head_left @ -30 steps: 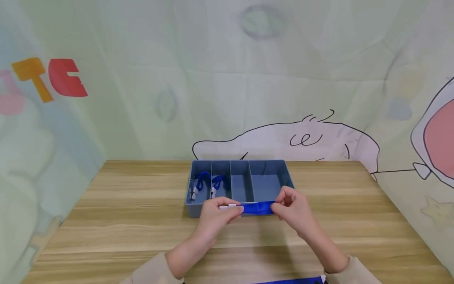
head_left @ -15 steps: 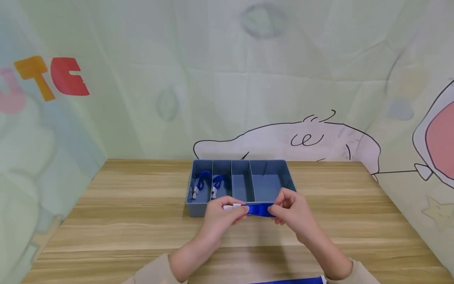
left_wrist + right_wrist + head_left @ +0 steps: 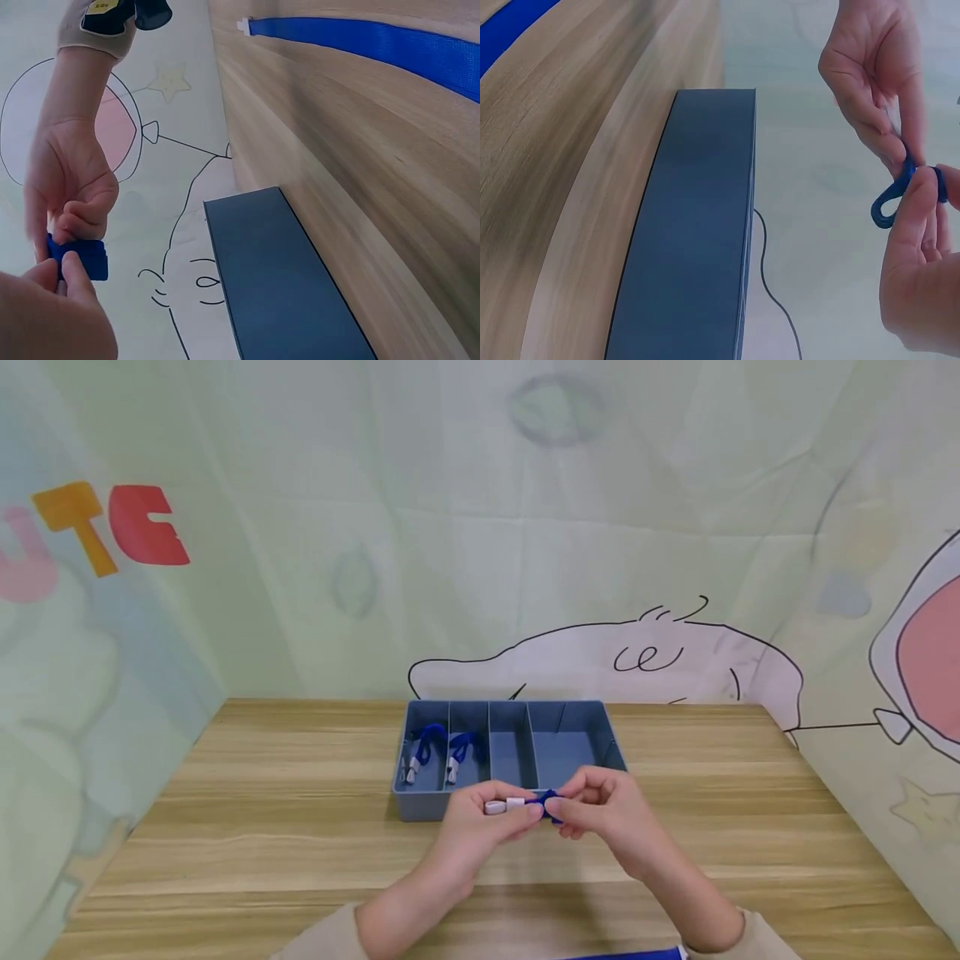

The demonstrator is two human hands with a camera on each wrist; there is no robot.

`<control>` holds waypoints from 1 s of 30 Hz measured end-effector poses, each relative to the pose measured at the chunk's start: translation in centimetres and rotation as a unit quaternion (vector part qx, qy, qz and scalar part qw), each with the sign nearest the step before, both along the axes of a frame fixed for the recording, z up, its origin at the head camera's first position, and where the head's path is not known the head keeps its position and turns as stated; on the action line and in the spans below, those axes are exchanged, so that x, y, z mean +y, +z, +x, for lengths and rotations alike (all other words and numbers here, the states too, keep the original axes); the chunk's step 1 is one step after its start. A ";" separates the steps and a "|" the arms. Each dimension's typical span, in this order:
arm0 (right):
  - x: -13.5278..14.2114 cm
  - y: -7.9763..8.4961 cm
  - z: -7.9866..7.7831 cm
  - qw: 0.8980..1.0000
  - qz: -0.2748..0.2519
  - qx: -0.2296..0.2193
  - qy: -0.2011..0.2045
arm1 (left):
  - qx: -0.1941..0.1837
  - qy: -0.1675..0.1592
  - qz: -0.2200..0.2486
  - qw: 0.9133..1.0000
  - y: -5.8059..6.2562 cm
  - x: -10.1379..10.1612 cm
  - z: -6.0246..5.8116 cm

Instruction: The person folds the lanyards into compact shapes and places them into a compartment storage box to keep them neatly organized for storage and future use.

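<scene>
A blue lanyard [image 3: 550,795] with a white clip end [image 3: 495,807] is held up between both hands, in front of the box. My left hand [image 3: 480,822] pinches it near the white part with thumb and fingers. The fingertips of my right hand [image 3: 611,814] pinch the blue strap close beside, almost meeting the left ones. In the right wrist view the strap [image 3: 885,216] bends in a small loop out of the fingers; the left wrist view shows a short folded stretch of the blue strap [image 3: 91,259]. Part of the lanyard is hidden by the fingers.
Behind the hands stands a grey-blue divided box [image 3: 420,806]. One folded blue lanyard [image 3: 427,747] lies in its leftmost compartment, another lanyard [image 3: 463,747] in the second. Another blue strap [image 3: 360,45] with a white end lies along the wooden table's [image 3: 300,827] near side.
The stretch of blue strap between the hands has shortened and bunched up as the left hand moved right toward the right hand. Both hands keep their pinch.
</scene>
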State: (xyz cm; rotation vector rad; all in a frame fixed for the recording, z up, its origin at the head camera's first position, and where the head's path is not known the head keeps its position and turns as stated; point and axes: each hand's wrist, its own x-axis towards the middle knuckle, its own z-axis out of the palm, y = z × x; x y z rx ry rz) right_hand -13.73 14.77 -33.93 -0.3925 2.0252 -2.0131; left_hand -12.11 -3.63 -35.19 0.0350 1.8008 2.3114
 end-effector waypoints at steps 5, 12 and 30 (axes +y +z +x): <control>-0.1 -0.1 -0.1 1.000 -0.014 0.001 0.017 | 0.007 -0.006 0.012 1.000 0.2 0.1 0.2; -0.1 -0.2 -0.1 1.000 -0.019 -0.001 0.012 | 0.009 -0.011 0.028 0.999 0.3 -0.1 0.1; -0.1 -1.1 -1.3 0.998 -0.013 -0.063 -0.010 | 0.017 0.005 -0.008 1.000 0.2 -0.1 -0.4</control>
